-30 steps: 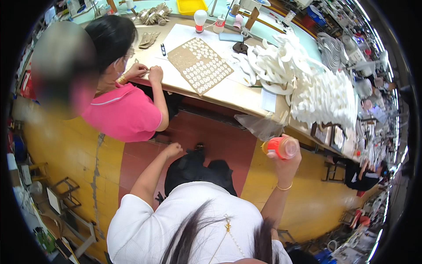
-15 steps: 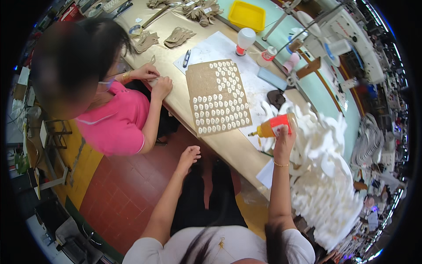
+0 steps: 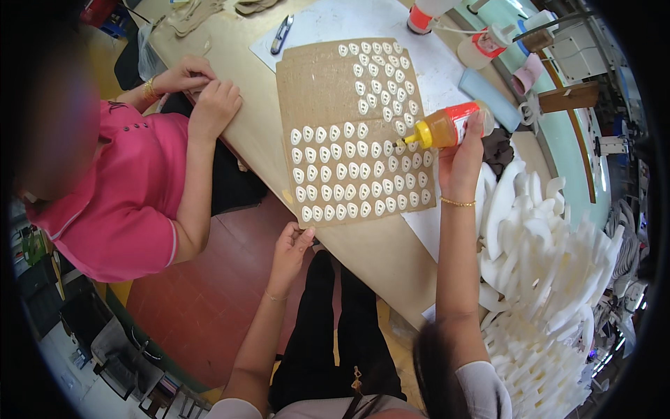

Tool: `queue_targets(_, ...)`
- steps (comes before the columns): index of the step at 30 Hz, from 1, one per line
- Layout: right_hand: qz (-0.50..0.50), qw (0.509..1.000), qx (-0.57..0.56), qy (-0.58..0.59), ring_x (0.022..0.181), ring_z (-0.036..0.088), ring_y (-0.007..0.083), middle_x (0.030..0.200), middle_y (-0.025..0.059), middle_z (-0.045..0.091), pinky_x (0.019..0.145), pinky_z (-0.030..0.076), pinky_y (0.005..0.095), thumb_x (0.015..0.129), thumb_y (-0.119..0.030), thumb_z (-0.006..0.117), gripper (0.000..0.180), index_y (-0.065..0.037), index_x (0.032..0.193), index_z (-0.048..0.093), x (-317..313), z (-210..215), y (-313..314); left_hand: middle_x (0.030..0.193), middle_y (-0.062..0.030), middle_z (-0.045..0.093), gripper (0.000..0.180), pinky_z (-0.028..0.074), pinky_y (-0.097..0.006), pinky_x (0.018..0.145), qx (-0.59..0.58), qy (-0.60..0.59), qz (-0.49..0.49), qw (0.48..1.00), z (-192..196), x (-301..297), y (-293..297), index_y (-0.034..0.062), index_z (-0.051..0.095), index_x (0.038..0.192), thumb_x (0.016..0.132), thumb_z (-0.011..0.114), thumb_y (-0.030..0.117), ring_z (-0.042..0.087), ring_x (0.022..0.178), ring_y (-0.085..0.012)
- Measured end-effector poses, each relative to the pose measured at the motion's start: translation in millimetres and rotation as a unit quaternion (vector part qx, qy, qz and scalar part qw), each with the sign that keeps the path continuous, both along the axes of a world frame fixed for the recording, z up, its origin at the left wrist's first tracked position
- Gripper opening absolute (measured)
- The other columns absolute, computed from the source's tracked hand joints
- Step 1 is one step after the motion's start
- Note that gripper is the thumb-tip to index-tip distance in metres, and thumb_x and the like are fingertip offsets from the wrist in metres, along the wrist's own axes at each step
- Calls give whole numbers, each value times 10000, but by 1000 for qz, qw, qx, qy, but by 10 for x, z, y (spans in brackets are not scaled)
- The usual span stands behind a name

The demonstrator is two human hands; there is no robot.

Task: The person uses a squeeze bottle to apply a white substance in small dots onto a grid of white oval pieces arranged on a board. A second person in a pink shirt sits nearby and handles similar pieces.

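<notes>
My right hand (image 3: 462,159) is wrapped round a squeeze bottle (image 3: 445,126) of amber liquid with a red label and yellow cap. The bottle lies tilted, its dark nozzle tip over the right part of a brown cardboard sheet (image 3: 317,87). Rows of small white oval pieces (image 3: 340,171) with dark centres cover much of that sheet; its upper left is bare cardboard. At the sheet's lower left corner, my left hand (image 3: 294,241) has thumb and fingers closed on the cardboard's edge.
To the left, a co-worker in a pink shirt (image 3: 132,188) has both hands by the table edge. White foam-like pieces (image 3: 537,244) are heaped at the right. A blue cutter (image 3: 282,35), a light-blue block (image 3: 488,99) and a red-banded container (image 3: 484,47) lie beyond the sheet.
My view has come closer to the table. My left hand has reached the cardboard's corner and taken hold of it. The bottle has moved over the white pieces.
</notes>
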State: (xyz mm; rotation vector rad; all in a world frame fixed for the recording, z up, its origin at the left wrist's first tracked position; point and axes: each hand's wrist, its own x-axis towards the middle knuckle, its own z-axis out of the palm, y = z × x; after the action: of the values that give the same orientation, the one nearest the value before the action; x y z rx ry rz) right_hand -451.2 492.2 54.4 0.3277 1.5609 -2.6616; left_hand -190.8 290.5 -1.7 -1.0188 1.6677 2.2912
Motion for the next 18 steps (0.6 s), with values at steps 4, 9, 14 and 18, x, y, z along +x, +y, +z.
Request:
queue_targets(4,7,1000,25,1,902,636,104,1004,-9,622,815,537,294,962,-428,521,353,-91,1064,545,-65,-63,-86,954,-17,604,172,435,-258,833,12,-6,26,1000,62,13,1,59,556,983,963,566,229,543,889,-90)
queue_targets(9,14,997,69,20,871,604,92,979,-8,601,800,522,283,934,-424,579,393,-55,1069,566,-144,-73,-127,951,-23,601,165,441,-249,849,27,-14,44,999,90,-1,9,39,552,988,967,562,202,534,874,-85)
queue_targets(14,-6,997,80,5,805,543,64,921,-4,582,742,487,245,889,-398,669,399,-26,1024,613,-224,-129,-224,948,-17,598,173,438,-244,845,35,10,49,998,40,3,12,33,548,995,970,557,203,528,881,-77)
queue_targets(18,2,996,88,5,853,577,76,967,-3,607,763,507,259,899,-400,647,406,-26,1053,605,-285,-160,-255,940,-8,590,175,430,-222,814,22,15,31,999,97,-28,-15,24,543,1002,971,561,195,516,871,-58)
